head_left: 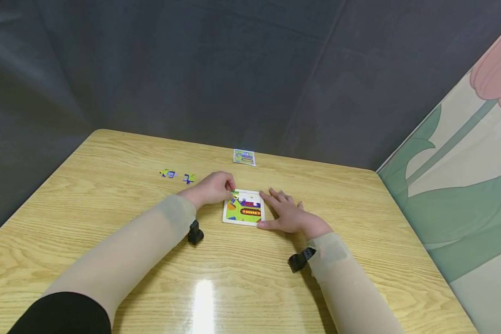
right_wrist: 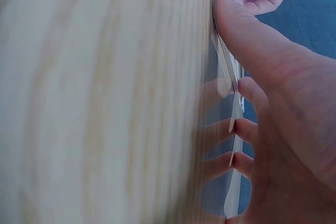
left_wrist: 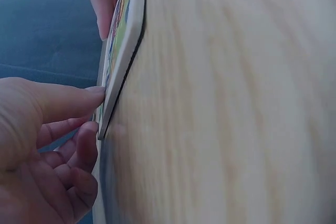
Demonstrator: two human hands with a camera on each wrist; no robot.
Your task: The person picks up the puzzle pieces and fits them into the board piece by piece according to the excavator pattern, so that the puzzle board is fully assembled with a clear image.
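Note:
A shallow jigsaw puzzle board point(head_left: 244, 220) with a white frame lies on the table, showing a green picture with a digger on tracks. Part of its upper right is bare white. At its upper-left corner my left hand point(head_left: 214, 188) pinches a small puzzle piece point(head_left: 234, 191) with thumb and curled fingers, low against the board. The fingers hide most of that piece. My right hand point(head_left: 287, 214) rests along the board's right edge, thumb at the lower corner and fingers spread. In the right wrist view its fingertips point(right_wrist: 245, 163) touch the tabletop.
Two loose puzzle pieces, one yellow-green and blue point(head_left: 168, 173) and one green and purple point(head_left: 189, 178), lie left of the board. A picture card point(head_left: 244, 157) lies near the table's far edge. A dark curtain point(head_left: 217, 74) hangs behind the table.

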